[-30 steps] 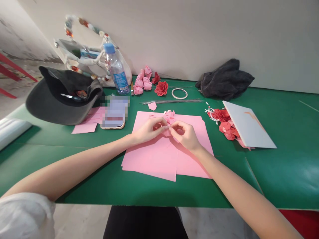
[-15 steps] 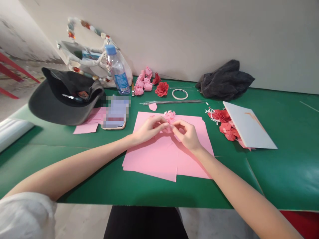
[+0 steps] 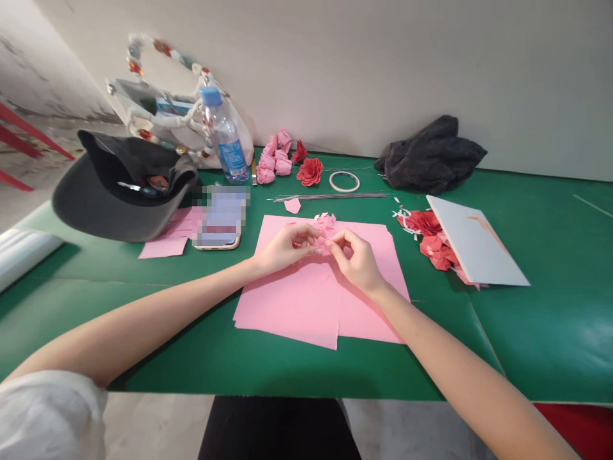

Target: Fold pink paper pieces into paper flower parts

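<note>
My left hand (image 3: 287,248) and my right hand (image 3: 355,259) meet over a stack of pink paper sheets (image 3: 292,303). Between their fingertips is a small pink paper piece (image 3: 322,251), mostly covered by the fingers. The right thumb and forefinger pinch it from one side. On the other side the curled left fingers and thumb close on it, with a small gap behind the tips. Just beyond the fingers lies a little heap of cut pink paper pieces (image 3: 325,222), partly hidden.
Behind the sheets lie thin wires (image 3: 330,197), a tape ring (image 3: 344,181), pink paper flowers (image 3: 275,156) and a red paper flower (image 3: 310,171). At left are a phone (image 3: 218,217), cap (image 3: 119,191) and bottle (image 3: 228,144). A white board (image 3: 479,239) leans over red flowers at right.
My left fingers have loosened and drawn slightly apart from my right fingertips at the pink piece. The right hand keeps its pinch, and the objects on the table stay in place.
</note>
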`<state>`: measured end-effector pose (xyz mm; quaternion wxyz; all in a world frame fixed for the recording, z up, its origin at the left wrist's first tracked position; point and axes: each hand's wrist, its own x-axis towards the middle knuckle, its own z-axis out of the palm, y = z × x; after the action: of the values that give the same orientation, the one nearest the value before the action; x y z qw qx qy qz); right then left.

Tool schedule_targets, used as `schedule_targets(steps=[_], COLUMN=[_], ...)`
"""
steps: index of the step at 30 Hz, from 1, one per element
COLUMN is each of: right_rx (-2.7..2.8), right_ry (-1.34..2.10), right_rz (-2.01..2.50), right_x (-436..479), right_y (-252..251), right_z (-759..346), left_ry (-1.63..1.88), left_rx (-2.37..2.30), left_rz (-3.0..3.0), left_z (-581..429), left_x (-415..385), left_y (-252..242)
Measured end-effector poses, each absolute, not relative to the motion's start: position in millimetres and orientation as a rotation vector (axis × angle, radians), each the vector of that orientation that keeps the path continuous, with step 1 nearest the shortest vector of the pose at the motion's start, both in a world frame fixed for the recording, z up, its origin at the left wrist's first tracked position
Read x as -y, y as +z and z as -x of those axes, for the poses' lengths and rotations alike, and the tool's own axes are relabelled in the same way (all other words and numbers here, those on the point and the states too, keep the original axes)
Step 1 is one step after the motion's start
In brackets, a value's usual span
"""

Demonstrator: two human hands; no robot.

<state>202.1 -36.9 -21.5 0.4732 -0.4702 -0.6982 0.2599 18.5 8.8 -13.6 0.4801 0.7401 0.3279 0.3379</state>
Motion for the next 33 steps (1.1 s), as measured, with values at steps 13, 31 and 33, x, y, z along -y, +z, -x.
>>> schedule_targets(steps=[13,31,33], right_rx=[1.701,1.777,1.722], right_ry=[0.74,0.671,0.751], right_rz=[1.133,1.188,1.163], right_x=[36.1,30.8,30.0], right_y=[-23.5,-31.3,-32.5], right_z=[-201.3,-202.9,-203.4], left_ry=[0.93,1.067,1.135], left_rx=[-0.833,-0.969,-1.01], left_rz=[-1.778,-1.593,-1.623], left_z=[-17.3,-16.2,-16.4], left_x=[-9.8,-8.0,-6.9], left_y=[-16.0,-14.0,-12.6])
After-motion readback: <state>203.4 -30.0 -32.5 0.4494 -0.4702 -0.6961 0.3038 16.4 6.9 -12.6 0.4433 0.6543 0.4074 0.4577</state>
